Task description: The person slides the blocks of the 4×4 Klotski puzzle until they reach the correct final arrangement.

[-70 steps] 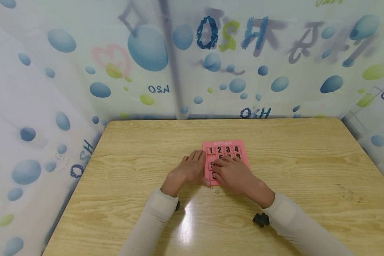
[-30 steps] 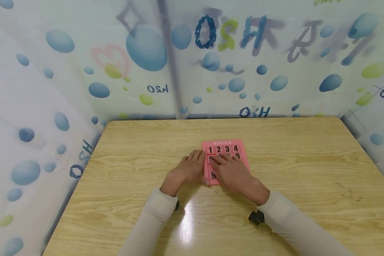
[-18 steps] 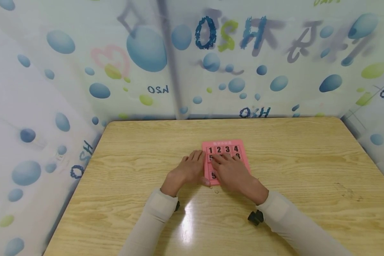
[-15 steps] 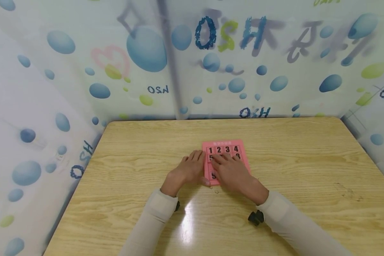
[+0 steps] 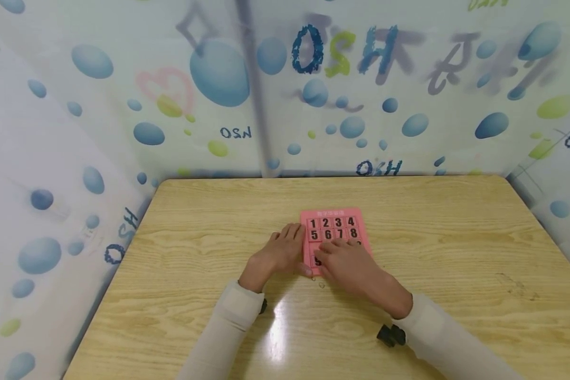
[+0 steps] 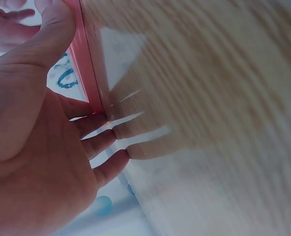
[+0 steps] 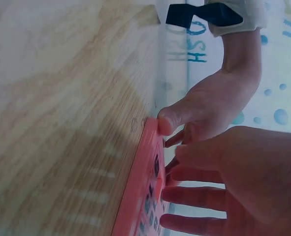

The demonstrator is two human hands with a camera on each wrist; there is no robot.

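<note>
A pink number sliding puzzle (image 5: 333, 228) lies flat on the table. Tiles 1 to 4 fill its top row and 5 to 8 the row beneath. An empty slot shows under tile 5 (image 5: 314, 234), with tile 9 (image 5: 317, 260) below it. My left hand (image 5: 279, 252) rests along the puzzle's left edge, fingers straight, its thumb by the near left corner. Over the lower rows, my right hand (image 5: 353, 265) covers most tiles with its fingertips on or just above them. The right wrist view has those fingers extended beside the puzzle's face (image 7: 152, 196).
The wooden table (image 5: 209, 211) spreads around the puzzle on all sides. Behind it hangs a pale curtain (image 5: 285, 105) with blue and green drops. A black strap piece (image 5: 391, 335) sits at the right cuff.
Tile 5 has slid up from the third row to the second, leaving a slot below. My right hand has since drawn back toward me, uncovering tiles 5 to 8. The left hand stays still.
</note>
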